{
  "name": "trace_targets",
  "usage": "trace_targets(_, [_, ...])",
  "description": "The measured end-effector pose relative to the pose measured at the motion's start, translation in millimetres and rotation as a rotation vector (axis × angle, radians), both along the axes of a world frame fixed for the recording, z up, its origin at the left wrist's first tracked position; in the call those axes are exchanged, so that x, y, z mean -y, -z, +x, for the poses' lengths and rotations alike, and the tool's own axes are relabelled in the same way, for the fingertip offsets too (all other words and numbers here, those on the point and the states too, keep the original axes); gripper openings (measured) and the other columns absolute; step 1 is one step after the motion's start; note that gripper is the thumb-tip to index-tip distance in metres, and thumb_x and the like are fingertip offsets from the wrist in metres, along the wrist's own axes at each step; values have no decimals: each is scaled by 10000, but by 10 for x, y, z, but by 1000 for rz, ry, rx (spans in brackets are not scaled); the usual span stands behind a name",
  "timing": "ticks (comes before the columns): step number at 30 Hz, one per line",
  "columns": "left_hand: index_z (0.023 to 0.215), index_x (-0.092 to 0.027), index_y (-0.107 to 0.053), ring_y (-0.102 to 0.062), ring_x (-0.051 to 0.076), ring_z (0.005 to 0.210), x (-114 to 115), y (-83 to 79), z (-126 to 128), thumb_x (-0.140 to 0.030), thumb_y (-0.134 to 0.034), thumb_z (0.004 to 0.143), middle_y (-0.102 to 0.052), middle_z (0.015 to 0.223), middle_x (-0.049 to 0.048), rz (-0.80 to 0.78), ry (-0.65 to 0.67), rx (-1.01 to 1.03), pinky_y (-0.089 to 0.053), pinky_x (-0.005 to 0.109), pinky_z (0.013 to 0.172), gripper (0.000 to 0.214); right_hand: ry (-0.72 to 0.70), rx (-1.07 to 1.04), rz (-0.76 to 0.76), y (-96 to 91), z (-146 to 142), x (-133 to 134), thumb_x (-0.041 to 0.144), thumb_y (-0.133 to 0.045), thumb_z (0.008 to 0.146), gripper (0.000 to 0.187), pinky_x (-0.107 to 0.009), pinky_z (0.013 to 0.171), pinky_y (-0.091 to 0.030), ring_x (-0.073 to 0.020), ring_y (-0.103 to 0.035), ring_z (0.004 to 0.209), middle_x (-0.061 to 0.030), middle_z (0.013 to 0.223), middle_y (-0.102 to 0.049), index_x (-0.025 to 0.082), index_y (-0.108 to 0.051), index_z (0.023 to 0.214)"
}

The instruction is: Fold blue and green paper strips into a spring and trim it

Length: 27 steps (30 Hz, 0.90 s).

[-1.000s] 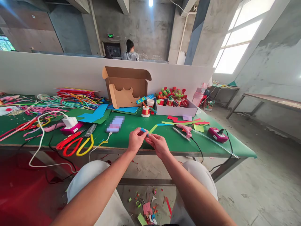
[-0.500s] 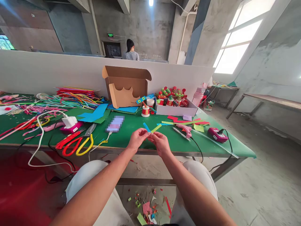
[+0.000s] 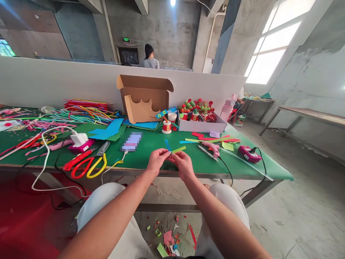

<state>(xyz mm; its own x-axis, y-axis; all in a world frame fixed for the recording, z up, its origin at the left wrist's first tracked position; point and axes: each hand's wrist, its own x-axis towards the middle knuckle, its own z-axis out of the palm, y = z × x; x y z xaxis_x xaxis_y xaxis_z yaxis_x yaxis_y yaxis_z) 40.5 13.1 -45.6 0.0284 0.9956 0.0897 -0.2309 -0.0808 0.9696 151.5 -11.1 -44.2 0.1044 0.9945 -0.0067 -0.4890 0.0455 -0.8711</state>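
Blue paper strip and yellow-green paper strip meet just below the middle of the frame, pinched together where the two hands touch over the near edge of the green table. The left hand grips the joint between thumb and fingertips, and the blue strip rises from it, leaning slightly left. The right hand is clenched on the same spot from the other side, the yellow-green strip pointing out to the right and a little upward.

Right of the hands lies a pink hot glue gun with its cord running off the edge, and beyond it — near the table's right end — a small pink charger block. Loose coloured strips lie behind the glue gun. Left of the hands a blurred phone rests flat, and further left red and yellow scissors lie beside a white plug on a pink block.

Behind, at centre frame, stands an open cardboard box; to its right a white tray holds small finished paper figures, with one red-and-white figure standing in front. A heap of coloured pipe cleaners fills the left middle. In the upper middle a person in a striped top stands beyond the white partition. Paper scraps litter the floor at bottom centre, between the knees.
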Motion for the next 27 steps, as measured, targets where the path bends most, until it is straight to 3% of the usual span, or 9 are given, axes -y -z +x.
trace_targets(4, [673, -151, -664, -582, 136, 633, 15, 35, 62, -413, -830, 480, -671, 670, 19, -49, -20, 107, -468, 280, 651, 365, 31, -18, 29, 20, -46, -2, 325, -841, 529, 294, -296, 689, -539, -143, -643, 641, 2, 700, -698, 189, -631, 683])
trace_targets(8, [646, -148, -650, -583, 133, 596, -3, 7, 39, -416, -831, 474, -660, 634, 16, -74, -31, 135, -471, 281, 627, 366, -40, -19, 49, 4, -15, -8, 325, -844, 535, 326, -312, 686, -554, -158, -660, 661, -14, 756, -712, 197, -640, 755])
trace_targets(15, [625, -136, -660, -520, 84, 531, 26, -110, -59, -330, -853, 444, -615, 570, -2, -135, 61, 181, -406, 231, 540, 328, -102, -132, -58, 27, 85, -73, 287, -888, 507, 315, -259, 691, -558, -111, -628, 631, 2, 661, -672, 168, -640, 662])
trace_targets(21, [638, -130, -663, -565, 109, 561, 38, -101, -60, -339, -848, 463, -653, 612, 28, -133, 98, 191, -434, 253, 568, 329, -182, -164, -21, 38, 42, -57, 306, -893, 515, 329, -245, 696, -555, -95, -619, 623, 22, 683, -676, 186, -666, 720])
trace_targets(27, [618, -140, -648, -578, 118, 571, 36, -109, -58, -319, -851, 422, -650, 603, 15, -124, 74, 182, -458, 262, 581, 334, -164, -138, -12, 16, 22, -33, 356, -889, 510, 349, -229, 693, -547, -95, -623, 636, 14, 692, -678, 182, -659, 708])
